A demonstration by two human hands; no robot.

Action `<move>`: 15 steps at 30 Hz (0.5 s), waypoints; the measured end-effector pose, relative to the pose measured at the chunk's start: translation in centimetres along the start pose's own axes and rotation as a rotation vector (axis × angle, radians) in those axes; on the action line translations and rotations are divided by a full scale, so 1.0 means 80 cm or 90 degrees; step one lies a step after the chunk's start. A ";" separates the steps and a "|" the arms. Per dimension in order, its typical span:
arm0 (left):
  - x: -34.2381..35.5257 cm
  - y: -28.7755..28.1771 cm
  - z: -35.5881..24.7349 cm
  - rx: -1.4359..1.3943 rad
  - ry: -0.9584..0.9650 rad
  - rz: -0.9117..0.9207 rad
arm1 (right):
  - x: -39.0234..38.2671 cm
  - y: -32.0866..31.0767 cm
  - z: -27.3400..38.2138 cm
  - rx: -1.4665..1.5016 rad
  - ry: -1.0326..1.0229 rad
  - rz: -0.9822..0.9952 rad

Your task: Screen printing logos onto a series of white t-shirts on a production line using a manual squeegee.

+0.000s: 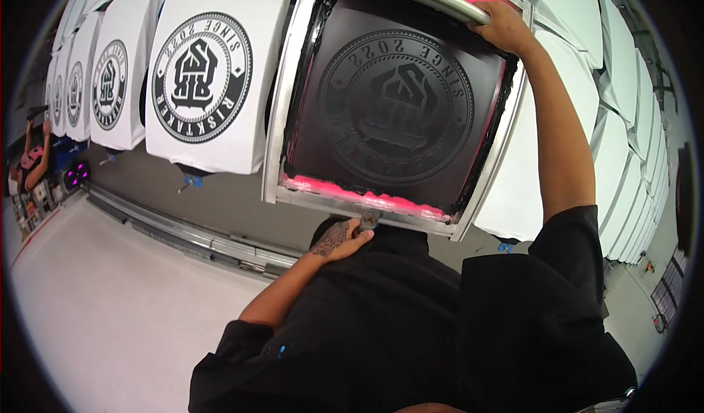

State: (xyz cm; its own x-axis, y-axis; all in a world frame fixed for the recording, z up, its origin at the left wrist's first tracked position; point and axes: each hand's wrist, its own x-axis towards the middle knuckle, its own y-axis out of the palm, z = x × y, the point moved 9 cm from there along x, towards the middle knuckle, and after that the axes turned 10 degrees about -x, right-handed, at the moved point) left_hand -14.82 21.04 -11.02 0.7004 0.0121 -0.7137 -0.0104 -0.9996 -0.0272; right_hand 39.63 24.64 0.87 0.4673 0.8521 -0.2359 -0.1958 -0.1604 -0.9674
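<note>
Our black top fills the space nearest us, and just beyond it lies the metal-framed screen, with a round emblem on its dark face and a pink strip along its near edge. Our right hand grasps the right end of the bar across its far side, while our left hand touches the knob at its near edge, though we cannot tell whether it grips; white cloths flank the screen.
</note>
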 end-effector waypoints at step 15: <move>0.079 -0.004 -0.021 0.094 0.213 -0.048 | -0.339 0.127 0.289 -0.006 0.036 -0.062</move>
State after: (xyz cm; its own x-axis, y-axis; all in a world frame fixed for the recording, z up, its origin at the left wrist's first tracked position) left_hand -9.18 21.41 -14.35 0.8977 0.0518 -0.4375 -0.0353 -0.9814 -0.1887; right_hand 5.03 11.44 -0.46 0.5312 0.8346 -0.1459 -0.1398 -0.0835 -0.9867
